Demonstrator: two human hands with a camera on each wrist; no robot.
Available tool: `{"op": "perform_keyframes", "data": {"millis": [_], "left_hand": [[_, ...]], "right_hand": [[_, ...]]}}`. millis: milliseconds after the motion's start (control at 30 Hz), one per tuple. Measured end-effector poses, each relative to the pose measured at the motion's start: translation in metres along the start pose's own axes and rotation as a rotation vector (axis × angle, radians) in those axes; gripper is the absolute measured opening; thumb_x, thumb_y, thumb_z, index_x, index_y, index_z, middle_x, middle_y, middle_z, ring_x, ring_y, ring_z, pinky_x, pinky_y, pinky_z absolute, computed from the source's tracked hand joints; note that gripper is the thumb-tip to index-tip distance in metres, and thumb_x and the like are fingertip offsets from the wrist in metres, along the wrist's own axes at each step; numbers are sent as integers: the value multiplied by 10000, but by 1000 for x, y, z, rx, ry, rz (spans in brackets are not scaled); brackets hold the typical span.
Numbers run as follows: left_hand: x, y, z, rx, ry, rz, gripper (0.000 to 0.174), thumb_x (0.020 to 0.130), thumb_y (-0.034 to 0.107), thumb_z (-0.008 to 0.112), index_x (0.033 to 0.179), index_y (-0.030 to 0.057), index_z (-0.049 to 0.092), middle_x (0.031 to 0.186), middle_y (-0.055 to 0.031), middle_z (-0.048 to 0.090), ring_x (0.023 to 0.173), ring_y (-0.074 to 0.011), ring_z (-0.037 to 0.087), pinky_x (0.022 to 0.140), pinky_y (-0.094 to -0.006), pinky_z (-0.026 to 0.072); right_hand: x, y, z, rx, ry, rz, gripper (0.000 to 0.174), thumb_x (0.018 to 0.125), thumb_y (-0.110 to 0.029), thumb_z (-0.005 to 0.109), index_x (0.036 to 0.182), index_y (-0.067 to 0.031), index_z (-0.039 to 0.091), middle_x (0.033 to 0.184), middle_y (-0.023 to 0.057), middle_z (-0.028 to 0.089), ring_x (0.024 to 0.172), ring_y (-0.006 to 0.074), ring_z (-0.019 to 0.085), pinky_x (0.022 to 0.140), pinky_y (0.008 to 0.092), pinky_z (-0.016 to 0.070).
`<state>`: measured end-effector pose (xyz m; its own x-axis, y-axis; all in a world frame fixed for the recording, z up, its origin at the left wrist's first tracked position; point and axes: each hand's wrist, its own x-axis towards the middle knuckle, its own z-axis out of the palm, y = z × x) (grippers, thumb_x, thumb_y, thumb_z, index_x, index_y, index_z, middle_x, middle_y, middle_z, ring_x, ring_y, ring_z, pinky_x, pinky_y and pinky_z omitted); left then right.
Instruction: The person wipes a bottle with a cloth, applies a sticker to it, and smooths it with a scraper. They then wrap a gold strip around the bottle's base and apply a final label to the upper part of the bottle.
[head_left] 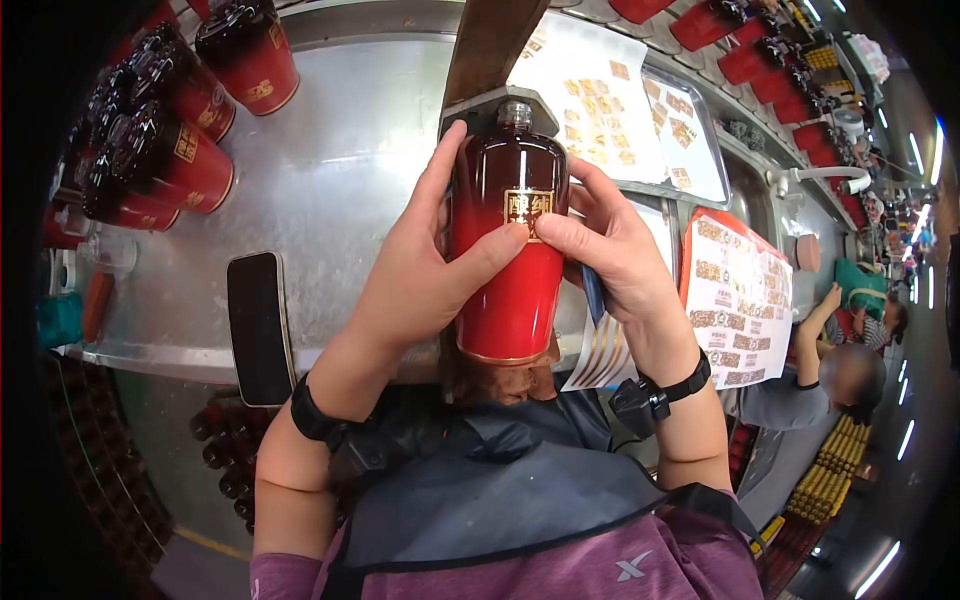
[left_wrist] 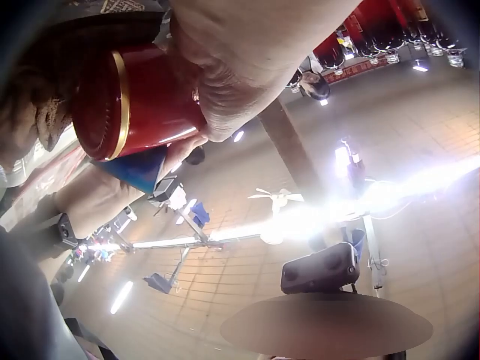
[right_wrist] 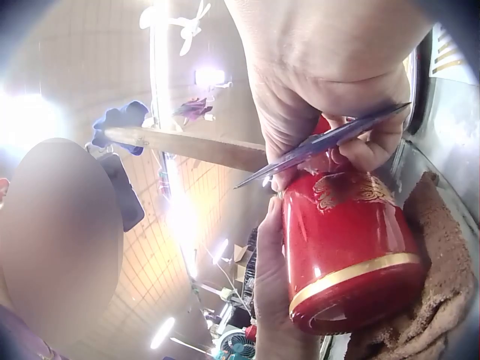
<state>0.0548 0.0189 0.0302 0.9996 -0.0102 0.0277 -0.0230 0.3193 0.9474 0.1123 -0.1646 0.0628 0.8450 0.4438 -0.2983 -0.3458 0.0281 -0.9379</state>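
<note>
A glossy bottle [head_left: 510,290], dark at the shoulder and red toward its gold-ringed base, lies tilted before the person with its clear neck pointing away. The left hand [head_left: 400,265] grips its left side, thumb across the front. From the right, the right hand [head_left: 625,255] holds it, thumb pressing at the edge of a gold-framed label [head_left: 528,203]. A thin, stiff blue piece [right_wrist: 322,146] is tucked in the right hand's fingers; its exact kind I cannot tell. Beneath the bottle's base lies a brown cloth [right_wrist: 442,255].
A phone [head_left: 260,325] lies on the metal table [head_left: 330,130] at left. More red bottles [head_left: 250,60] stand at the far left. Sheets of gold labels [head_left: 600,100] lie beyond the hands, and another label sheet [head_left: 735,300] is at right. Another person [head_left: 840,375] sits farther right.
</note>
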Motion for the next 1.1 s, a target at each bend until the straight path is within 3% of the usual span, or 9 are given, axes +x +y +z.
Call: {"op": "perform_keyframes", "data": {"millis": [200, 467, 800, 900, 967, 1000, 1100], "left_hand": [[-1, 1, 1, -38, -3, -8, 898, 900, 148, 710, 1558, -15, 123, 1450, -194, 428, 1288, -236, 493, 1064, -352, 419], [7, 3, 7, -156, 135, -88, 704, 942, 151, 673, 1493, -51, 285, 1319, -190, 550, 1150, -193, 590, 959, -307, 499], [9, -2, 8, -159, 164, -48, 662, 945, 158, 674, 1466, -66, 332, 1264, -191, 588, 1105, -179, 610, 919, -299, 519], [7, -2, 6, -141, 143, -60, 721, 937, 174, 688, 1490, -62, 290, 1307, -195, 560, 1160, -198, 584, 965, -315, 496], [3, -3, 3, -31, 89, -45, 843, 909, 195, 717, 1525, -54, 199, 1369, -196, 512, 1226, -223, 541, 1020, -337, 458], [1, -3, 4, -35, 92, -44, 843, 909, 195, 717, 1525, -54, 199, 1369, -196, 512, 1226, -223, 541, 1020, -337, 458], [-5, -6, 5, 9, 48, -27, 939, 877, 196, 736, 1543, -45, 120, 1411, -192, 473, 1267, -234, 508, 1053, -350, 429]], "right_hand": [[0, 1, -2, -2, -6, 15, 777, 834, -133, 796, 1467, 18, 372, 1187, 131, 597, 894, 97, 636, 841, 237, 505], [2, -5, -3, 13, 33, 81, 739, 865, -206, 779, 1458, 12, 395, 1186, 122, 603, 1130, 183, 583, 961, 298, 474], [2, -7, -1, -33, 33, 80, 720, 876, -215, 769, 1455, 9, 405, 1187, 125, 605, 1138, 183, 578, 977, 298, 460], [3, -5, -8, -40, 17, 67, 700, 892, -236, 753, 1453, 2, 409, 1169, 95, 615, 1010, 130, 611, 888, 257, 490], [5, -4, -28, 27, -61, 141, 624, 935, -273, 700, 1434, 2, 446, 1156, 58, 625, 820, 69, 598, 747, 209, 494], [6, -9, -23, -98, 69, 42, 518, 1020, -376, 549, 1368, 7, 524, 1081, 47, 671, 691, 37, 546, 643, 182, 464], [23, -32, -43, -210, 143, 22, 626, 1071, -504, 293, 1250, 3, 614, 930, 85, 720, 732, 51, 581, 682, 184, 484]]}}
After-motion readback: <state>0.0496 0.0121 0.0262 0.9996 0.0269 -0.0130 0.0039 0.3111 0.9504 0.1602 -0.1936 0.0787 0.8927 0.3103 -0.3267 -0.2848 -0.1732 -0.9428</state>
